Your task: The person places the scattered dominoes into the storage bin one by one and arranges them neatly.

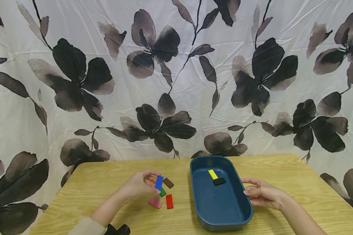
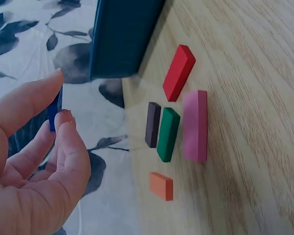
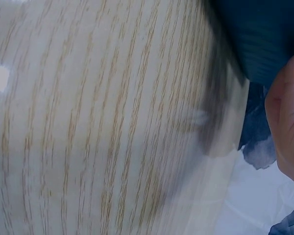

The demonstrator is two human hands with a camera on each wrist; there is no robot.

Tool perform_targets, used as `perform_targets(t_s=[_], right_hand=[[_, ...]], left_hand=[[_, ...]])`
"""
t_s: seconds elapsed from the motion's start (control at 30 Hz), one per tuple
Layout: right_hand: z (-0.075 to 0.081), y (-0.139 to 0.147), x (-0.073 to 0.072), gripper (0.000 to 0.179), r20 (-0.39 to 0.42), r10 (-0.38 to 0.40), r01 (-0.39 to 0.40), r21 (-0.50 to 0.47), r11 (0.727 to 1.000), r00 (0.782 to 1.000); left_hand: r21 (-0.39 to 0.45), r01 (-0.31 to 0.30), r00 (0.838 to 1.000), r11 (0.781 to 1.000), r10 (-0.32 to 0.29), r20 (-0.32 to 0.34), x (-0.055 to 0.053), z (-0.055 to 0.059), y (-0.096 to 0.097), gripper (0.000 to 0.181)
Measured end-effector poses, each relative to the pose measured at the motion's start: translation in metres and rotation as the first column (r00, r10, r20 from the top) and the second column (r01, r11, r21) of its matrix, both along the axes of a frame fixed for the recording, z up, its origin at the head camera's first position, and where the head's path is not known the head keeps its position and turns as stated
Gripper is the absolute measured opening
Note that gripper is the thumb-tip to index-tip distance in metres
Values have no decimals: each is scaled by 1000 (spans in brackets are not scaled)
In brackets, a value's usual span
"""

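My left hand (image 1: 139, 186) pinches a blue block (image 1: 159, 182) between thumb and fingertips, raised above the table. In the left wrist view the blue block (image 2: 54, 111) shows as a thin edge. Below and around that hand lie a brown block (image 1: 168, 183), a green block (image 1: 163, 192), a pink block (image 1: 155, 203) and a red block (image 1: 169, 201). An orange block (image 2: 161, 186) is mostly hidden behind the hand in the head view. On the right, my right hand (image 1: 264, 194) touches the outer side of a blue bin (image 1: 220, 209) with loosely extended fingers.
Inside the bin, a yellow block (image 1: 213, 174) lies against a black block (image 1: 219, 181). The wooden table (image 1: 106, 182) ends at a flowered cloth (image 1: 170, 81) hanging behind it. A black object (image 1: 117, 230) shows at the bottom edge near the left sleeve.
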State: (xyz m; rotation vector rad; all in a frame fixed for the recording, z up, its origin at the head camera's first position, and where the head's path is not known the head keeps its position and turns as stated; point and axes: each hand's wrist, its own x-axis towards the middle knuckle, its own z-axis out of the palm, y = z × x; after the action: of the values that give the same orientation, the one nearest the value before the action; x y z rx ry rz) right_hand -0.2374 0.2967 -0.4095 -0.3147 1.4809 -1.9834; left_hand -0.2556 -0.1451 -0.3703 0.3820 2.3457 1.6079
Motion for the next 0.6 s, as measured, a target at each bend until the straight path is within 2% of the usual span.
perform_targets(t_s=[0.13,0.33,0.6], right_hand=[[-1,-1,0,40,-1,-1,1,-7,1000,1000],[1,-3,-2,41,2,1,-1,-6,1000,1000],[0,-1,-1,43,16,8,-8,-14,1000,1000]], left_hand=[[22,-10,1000,1000,10,-3,0,0,4,57],[28,-65,998,997,65,-13,-2,1,8,57],[109,-26,999,994,24,24,-7,4,21,59]])
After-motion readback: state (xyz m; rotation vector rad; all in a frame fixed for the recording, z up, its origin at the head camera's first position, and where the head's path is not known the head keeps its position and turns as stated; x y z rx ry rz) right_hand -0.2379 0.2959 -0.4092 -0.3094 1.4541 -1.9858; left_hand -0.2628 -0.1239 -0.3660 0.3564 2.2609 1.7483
